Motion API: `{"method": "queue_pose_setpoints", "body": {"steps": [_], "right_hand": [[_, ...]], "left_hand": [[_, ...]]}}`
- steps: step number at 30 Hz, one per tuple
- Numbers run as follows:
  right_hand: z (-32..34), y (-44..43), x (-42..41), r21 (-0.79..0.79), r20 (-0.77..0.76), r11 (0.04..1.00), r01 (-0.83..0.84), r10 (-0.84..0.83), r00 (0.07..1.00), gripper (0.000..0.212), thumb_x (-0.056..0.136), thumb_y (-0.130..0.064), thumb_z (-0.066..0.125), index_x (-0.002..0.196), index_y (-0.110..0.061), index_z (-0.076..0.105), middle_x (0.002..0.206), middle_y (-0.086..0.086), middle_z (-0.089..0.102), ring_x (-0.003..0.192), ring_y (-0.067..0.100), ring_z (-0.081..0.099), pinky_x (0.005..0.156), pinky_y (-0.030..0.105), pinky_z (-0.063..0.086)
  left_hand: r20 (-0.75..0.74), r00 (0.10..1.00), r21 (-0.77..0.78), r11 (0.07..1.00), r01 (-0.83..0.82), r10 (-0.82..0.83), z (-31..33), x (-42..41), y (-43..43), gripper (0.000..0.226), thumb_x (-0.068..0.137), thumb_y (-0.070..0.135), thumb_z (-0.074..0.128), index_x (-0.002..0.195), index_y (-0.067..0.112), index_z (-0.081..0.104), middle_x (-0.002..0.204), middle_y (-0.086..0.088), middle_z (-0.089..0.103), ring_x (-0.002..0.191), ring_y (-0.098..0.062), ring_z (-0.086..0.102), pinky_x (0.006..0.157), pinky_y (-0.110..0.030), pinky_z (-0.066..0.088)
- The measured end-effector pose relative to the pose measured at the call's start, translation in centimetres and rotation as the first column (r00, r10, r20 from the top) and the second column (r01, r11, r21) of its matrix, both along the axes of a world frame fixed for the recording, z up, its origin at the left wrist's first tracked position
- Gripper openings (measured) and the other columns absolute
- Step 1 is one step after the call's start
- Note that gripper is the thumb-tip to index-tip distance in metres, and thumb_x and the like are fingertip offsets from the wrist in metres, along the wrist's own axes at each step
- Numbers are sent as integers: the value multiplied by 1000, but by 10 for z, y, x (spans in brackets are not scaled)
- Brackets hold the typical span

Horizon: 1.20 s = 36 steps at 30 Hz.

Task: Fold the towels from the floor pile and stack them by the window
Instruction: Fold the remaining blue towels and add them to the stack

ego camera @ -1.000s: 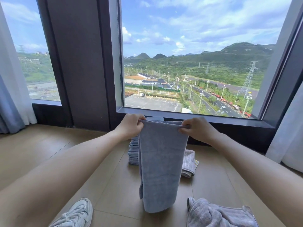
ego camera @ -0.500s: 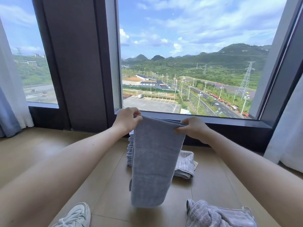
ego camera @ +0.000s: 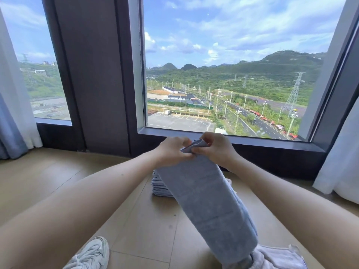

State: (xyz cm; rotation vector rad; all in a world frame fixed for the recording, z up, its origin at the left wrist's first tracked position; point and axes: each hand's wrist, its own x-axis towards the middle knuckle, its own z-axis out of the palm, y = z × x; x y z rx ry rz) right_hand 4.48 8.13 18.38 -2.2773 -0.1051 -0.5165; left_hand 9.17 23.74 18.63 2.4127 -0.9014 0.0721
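In the head view, both bare forearms are seen reaching forward from the bottom corners, and the hands are met just below the sill of the large window point(ego camera: 223, 74). The left hand point(ego camera: 172, 151) is curled, with the top edge of a blue-grey towel point(ego camera: 209, 200) pinched between thumb and fingers; the right hand point(ego camera: 216, 150) is curled as well and the same bunched edge is pinched at its fingertips, the two hands lying just beside each other. The towel, folded into a long narrow band, is held off the wooden floor point(ego camera: 48, 181) and is slanted toward 5 o'clock, its lower end reaching a crumpled pile of towels point(ego camera: 277, 257). A stack of folded towels point(ego camera: 160, 186) is seen on the floor under the sill, partly hidden behind the held towel. A white shoe point(ego camera: 91, 255) is seen at 7 o'clock.
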Motion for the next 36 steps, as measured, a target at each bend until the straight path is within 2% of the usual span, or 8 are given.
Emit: {"method": "queue_pose_setpoints", "body": {"steps": [2, 5, 9, 12, 15, 24, 27, 36], "right_hand": [[0, -1, -1, 25, 26, 1000, 19, -19, 999, 15, 75, -19, 75, 77, -13, 61, 66, -6, 54, 60, 4, 45, 54, 19, 33], [3, -10, -6, 125, -34, 991, -47, 52, 998, 10, 78, -19, 73, 75, -23, 63, 72, -3, 61, 67, 6, 51, 63, 24, 42], [-4, -25, -10, 15, -305, 993, -115, 114, 946, 19, 82, -18, 68, 95, -5, 70, 93, 11, 69, 86, 16, 61, 82, 33, 49], [-8, -28, -8, -59, -335, 992, -114, 87, 938, 22, 83, -22, 67, 98, -7, 70, 101, 10, 69, 94, 21, 63, 87, 36, 49], [-11, -31, -7, -39, -322, 991, -131, 112, 940, 23, 84, -20, 66, 105, -14, 67, 105, 4, 69, 99, 19, 63, 91, 36, 49], [-15, -62, -10, -168, -397, 984, -58, -14, 918, 21, 80, -21, 67, 91, -4, 71, 85, 11, 67, 82, 20, 62, 72, 32, 48], [-12, -65, -12, -160, -403, 985, -66, -4, 915, 20, 84, -23, 65, 101, -14, 71, 97, 4, 69, 92, 18, 64, 83, 33, 50], [-10, -67, -14, -314, -403, 946, -81, -55, 913, 13, 94, -27, 51, 90, -16, 56, 90, -1, 57, 89, 17, 54, 73, 27, 42]], "left_hand": [[33, 999, -5, 1000, 19, -19, -1, -5, -7, 20, 86, 25, 60, 96, 8, 64, 90, -8, 66, 90, -24, 60, 75, -34, 44], [67, 998, -99, 995, -1, 8, 2, -8, -10, 10, 92, 19, 53, 89, 13, 59, 78, -1, 58, 76, -19, 54, 61, -26, 38], [59, 997, -223, 974, -36, 50, 6, -7, -7, 12, 94, 18, 49, 97, 18, 61, 89, -4, 64, 85, -21, 57, 67, -26, 41], [62, 996, -299, 953, -36, 57, 8, -6, -3, 13, 93, 16, 49, 94, 21, 61, 87, 0, 63, 87, -17, 56, 69, -20, 40], [55, 993, -404, 912, -73, 103, 12, -4, 1, 14, 94, 16, 50, 97, 17, 64, 86, -1, 64, 86, -16, 56, 72, -27, 42], [-88, 966, -603, 759, -246, 244, 17, 15, 19, 12, 94, 17, 50, 92, 17, 63, 86, -3, 61, 80, -17, 52, 66, -26, 39], [-130, 948, -627, 716, -306, 292, 16, 24, 26, 15, 94, 21, 51, 84, 25, 61, 76, 4, 57, 74, -16, 48, 62, -25, 37], [-253, 799, -458, 660, -596, 546, 10, 40, 48, 14, 92, 22, 50, 88, 17, 63, 91, -5, 58, 84, -24, 48, 71, -27, 36]]}}
